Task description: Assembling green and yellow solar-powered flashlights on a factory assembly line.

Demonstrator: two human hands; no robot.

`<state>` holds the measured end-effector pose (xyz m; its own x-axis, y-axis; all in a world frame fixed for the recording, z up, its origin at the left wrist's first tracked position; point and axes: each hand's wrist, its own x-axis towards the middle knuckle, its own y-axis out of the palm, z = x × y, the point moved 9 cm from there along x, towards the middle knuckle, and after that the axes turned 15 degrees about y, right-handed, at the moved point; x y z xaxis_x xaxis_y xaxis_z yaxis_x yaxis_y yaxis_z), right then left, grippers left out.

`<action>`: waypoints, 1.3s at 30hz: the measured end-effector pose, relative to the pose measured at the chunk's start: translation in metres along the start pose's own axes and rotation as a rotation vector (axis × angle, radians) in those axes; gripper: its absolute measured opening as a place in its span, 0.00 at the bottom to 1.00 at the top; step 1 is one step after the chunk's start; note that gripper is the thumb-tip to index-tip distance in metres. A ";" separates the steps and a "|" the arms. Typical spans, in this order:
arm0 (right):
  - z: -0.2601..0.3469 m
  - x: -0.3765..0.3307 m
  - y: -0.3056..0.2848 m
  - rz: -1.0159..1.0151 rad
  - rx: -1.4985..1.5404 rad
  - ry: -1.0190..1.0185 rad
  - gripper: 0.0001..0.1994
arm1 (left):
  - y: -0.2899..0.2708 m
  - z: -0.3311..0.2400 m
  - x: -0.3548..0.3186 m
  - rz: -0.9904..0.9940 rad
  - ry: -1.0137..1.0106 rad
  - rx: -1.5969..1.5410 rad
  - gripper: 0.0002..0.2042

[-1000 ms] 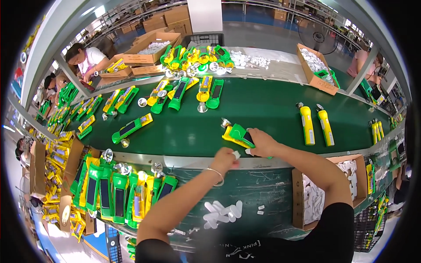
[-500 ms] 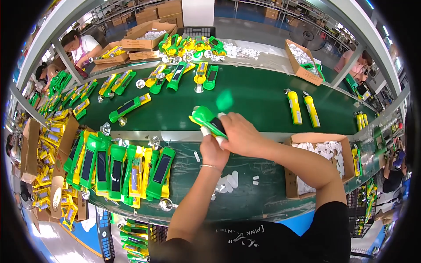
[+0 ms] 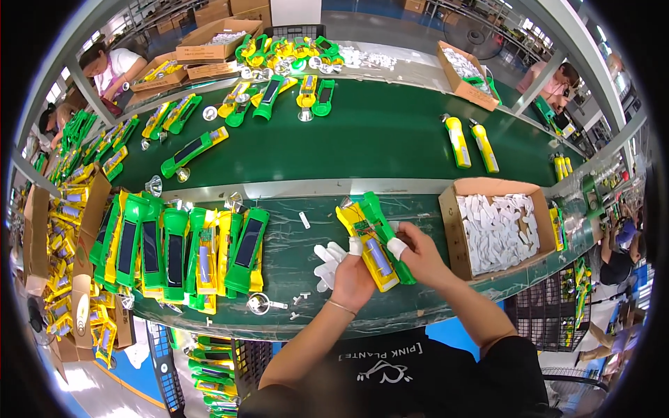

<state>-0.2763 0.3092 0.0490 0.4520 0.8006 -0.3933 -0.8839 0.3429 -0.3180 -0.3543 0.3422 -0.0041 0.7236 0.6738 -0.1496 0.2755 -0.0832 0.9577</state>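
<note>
Before me is a flashlight spread into two long shells. The yellow shell [image 3: 380, 263], lying open side up, holds a purple battery cell [image 3: 378, 256] and a small green circuit board [image 3: 363, 227]. My left hand [image 3: 352, 280] grips this shell from its left side, a white cover on the thumb. Right beside it, tilted alongside, is the green shell [image 3: 377, 214], pinched by my right hand [image 3: 421, 256], which also wears a white finger cover. White oblong pieces [image 3: 325, 267] lie on the bench by my left hand.
Green-and-yellow flashlights [image 3: 174, 254] stand in a row at left, next to a carton [image 3: 85, 279] of yellow shells. A carton [image 3: 491, 272] of white pieces sits at right. Beyond, a green conveyor belt [image 3: 376, 139] carries more flashlights. Co-workers are at the far left and right.
My hands have come nearer to me, off the belt's edge. The flashlight, green side up before, now shows its yellow inside with the shells apart. The whole view has shifted slightly.
</note>
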 end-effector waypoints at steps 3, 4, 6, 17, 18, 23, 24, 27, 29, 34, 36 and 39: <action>-0.004 -0.010 -0.002 -0.163 0.138 -0.156 0.14 | 0.001 0.002 -0.003 0.049 -0.001 0.015 0.20; -0.002 -0.012 0.001 -0.160 0.142 -0.155 0.14 | 0.000 0.002 -0.005 0.045 0.000 0.019 0.20; 0.011 -0.018 0.010 -0.207 -0.113 -0.206 0.14 | 0.002 -0.003 -0.008 0.085 0.052 0.111 0.20; 0.025 0.014 0.041 -0.025 -0.405 -0.423 0.14 | 0.019 -0.151 -0.008 -0.068 0.507 0.608 0.16; 0.024 0.013 0.043 -0.030 -0.401 -0.421 0.14 | 0.021 -0.157 -0.007 -0.032 0.514 0.601 0.15; 0.022 0.007 0.048 -0.248 -0.639 -0.386 0.15 | -0.002 -0.157 -0.019 -0.089 0.497 0.645 0.17; 0.012 0.012 0.048 -0.233 -0.696 -0.270 0.16 | -0.006 -0.154 -0.021 -0.092 0.498 0.642 0.17; 0.001 0.016 0.053 -0.201 -0.594 -0.329 0.17 | -0.021 -0.133 -0.016 -0.112 0.413 0.652 0.18; 0.003 0.017 0.052 -0.090 -0.514 -0.286 0.15 | -0.023 -0.121 -0.016 -0.096 0.366 0.667 0.19; 0.025 0.014 0.043 0.268 0.433 -0.127 0.13 | -0.024 -0.083 -0.017 -0.121 0.349 0.828 0.19; 0.055 0.003 0.055 0.249 0.262 -0.316 0.09 | -0.028 -0.070 -0.015 -0.117 0.407 0.894 0.24; 0.090 -0.032 0.066 -0.161 -0.565 -0.805 0.08 | -0.028 -0.055 -0.013 -0.129 0.374 0.754 0.26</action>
<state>-0.3598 0.3500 0.1183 0.1607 0.9316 0.3260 -0.5384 0.3596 -0.7621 -0.4063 0.3758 -0.0159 0.4376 0.8987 -0.0282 0.7852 -0.3667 0.4989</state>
